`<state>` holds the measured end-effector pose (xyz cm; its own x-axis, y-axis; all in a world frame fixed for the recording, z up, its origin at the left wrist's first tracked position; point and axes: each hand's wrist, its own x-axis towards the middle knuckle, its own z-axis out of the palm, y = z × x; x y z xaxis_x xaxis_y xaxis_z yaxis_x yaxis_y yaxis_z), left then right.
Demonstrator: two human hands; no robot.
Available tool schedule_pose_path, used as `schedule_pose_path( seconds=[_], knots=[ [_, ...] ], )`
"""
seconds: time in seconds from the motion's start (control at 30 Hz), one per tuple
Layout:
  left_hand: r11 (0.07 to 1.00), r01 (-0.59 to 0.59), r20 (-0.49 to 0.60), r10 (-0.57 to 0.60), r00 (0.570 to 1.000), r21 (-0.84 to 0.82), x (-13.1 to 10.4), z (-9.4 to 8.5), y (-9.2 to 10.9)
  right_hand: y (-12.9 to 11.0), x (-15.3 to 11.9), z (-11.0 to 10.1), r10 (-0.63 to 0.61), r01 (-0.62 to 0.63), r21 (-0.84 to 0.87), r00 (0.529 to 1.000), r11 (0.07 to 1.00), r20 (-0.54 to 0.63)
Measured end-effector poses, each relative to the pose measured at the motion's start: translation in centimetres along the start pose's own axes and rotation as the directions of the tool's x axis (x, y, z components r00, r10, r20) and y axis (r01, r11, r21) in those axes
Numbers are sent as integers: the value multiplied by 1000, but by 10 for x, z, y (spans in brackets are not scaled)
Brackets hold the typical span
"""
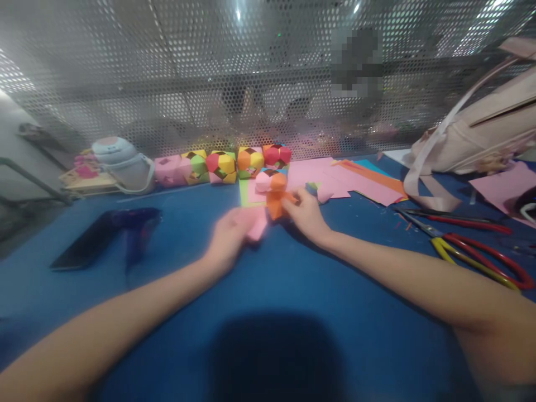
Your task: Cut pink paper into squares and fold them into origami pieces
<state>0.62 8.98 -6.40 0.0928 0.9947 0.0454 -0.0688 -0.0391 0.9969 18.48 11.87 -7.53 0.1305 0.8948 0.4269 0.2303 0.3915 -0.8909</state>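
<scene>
My left hand [229, 231] is closed on a folded pink paper piece [256, 224], both blurred by motion, over the blue table [268, 279]. Just right of it, the fingers of my right hand [305, 211] pinch an orange folded paper piece [274, 205]. Behind the orange piece is a pink, orange and blue paper shape [270, 181]; whether the two are joined I cannot tell. A small pink folded piece [325, 193] lies beyond my right hand.
Folded paper balls [221, 166] line the back, beside a white lidded container [123, 164]. Paper sheets [360, 181] lie back right. Scissors [473, 254] and a bag [473, 128] are at right. A phone [86, 240] and a dark blue tool [138, 229] lie left.
</scene>
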Motion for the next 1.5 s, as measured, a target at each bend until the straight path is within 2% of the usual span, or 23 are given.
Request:
schedule_pose_path(
  seconds=[0.1, 0.27, 0.47, 0.63, 0.8, 0.97, 1.03, 1.2, 1.3, 1.4, 1.5],
  knots=[
    [987, -56, -19, 59, 998, 149, -3, 1, 0, -5, -7, 4, -28, 29, -19, 998, 999, 56],
    [939, -69, 17, 67, 998, 338, -5, 2, 2, -10, -16, 8, -49, 54, -31, 989, 998, 143],
    [957, -43, -53, 61, 997, 288, -6, 3, 2, -10, -19, 11, -41, 36, 26, 964, 999, 261],
    [968, -73, -97, 99, 990, 241, -6, 4, 3, -10, -21, 13, 45, -89, 111, 936, 990, 348],
    [957, -182, -55, 199, 978, 227, -2, 1, -1, -11, -20, 10, -54, 62, -24, 969, 998, 243],
    [843, -340, 35, 359, 933, 418, -5, 0, 0, -13, -19, 6, -92, 128, -92, 941, 987, 325],
    [818, -369, 41, 393, 919, 441, -7, 1, 2, -15, -20, 4, -96, 150, -129, 930, 980, 354],
    [888, -322, 11, 338, 941, 328, -7, 3, -1, -24, -22, -1, -220, 302, -156, 890, 940, 400],
    [880, -312, 79, 305, 949, 359, -6, 2, -1, -26, -21, -3, -307, 399, -146, 852, 905, 423],
    [861, -301, 169, 253, 953, 410, -6, 1, 1, -27, -20, -4, -303, 392, -130, 848, 911, 435],
    [898, -244, 126, 212, 969, 367, -5, 1, 3, -29, -22, -4, -261, 323, -92, 878, 942, 402]
  ],
)
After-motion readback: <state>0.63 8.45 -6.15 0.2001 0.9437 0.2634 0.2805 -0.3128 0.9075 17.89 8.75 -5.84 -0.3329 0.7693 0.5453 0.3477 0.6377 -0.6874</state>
